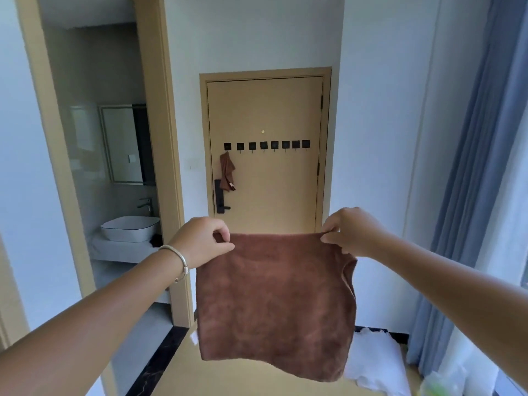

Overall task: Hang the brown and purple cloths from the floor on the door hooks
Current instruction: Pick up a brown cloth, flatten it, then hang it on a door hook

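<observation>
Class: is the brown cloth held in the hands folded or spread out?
Spread out. The brown cloth hangs flat; left hand and right hand pinch its top corners.

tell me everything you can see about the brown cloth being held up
The brown cloth looks like soft, fuzzy towelling. It hangs spread flat in the air, facing the camera. The left hand and right hand pinch its two top corners. A small white tag shows at its lower left edge. Its bottom edge hangs free, slightly wavy.

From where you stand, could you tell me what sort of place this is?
Probably a flat or hotel-style room's entry hall: a door with a row of hooks, a bathroom basin through the opening on the left, and curtains on the right.
</observation>
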